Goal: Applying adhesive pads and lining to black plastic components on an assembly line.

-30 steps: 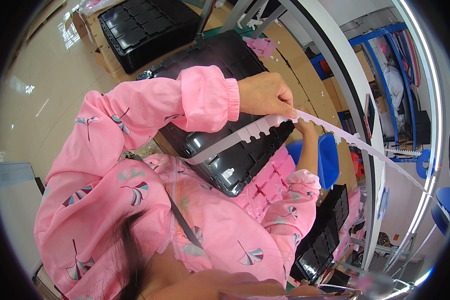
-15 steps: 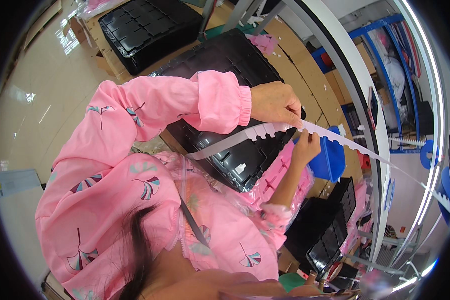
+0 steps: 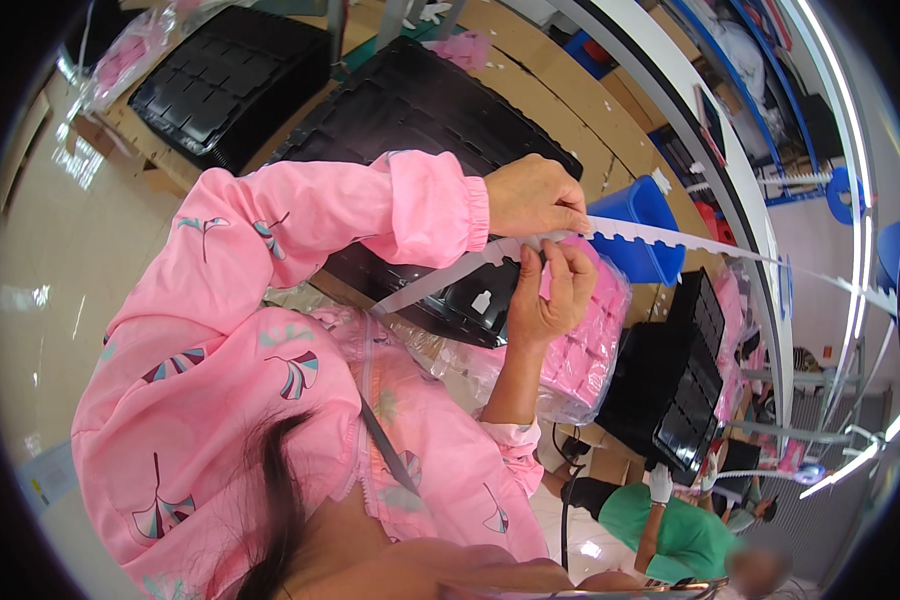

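My left hand (image 3: 538,200) pinches a long, thin white strip (image 3: 660,236) with a notched edge between thumb and fingers. From there the strip runs far right past a white frame, and its other end (image 3: 420,290) drops toward the front of my pink jacket. Just below it, my right hand (image 3: 552,295) is raised with curved fingers, thumb and forefinger apart at the strip's lower edge. Whether a small piece sits at its fingertips I cannot tell. Beneath both hands lies a black plastic tray (image 3: 410,110) with a small white label-shaped piece (image 3: 481,301) on its near corner.
Black trays (image 3: 235,85) are stacked at far left. Right of my hands are bagged pink trays (image 3: 595,345), a blue bin (image 3: 638,225) and more black trays (image 3: 670,400). A white frame post (image 3: 760,300) rises there. A person in green (image 3: 660,530) with white gloves works at lower right.
My right hand has left the strip near my left fingers, moving left and opening somewhat. My left hand keeps its pinch and has shifted slightly left. The view has turned, bringing the person in green into sight.
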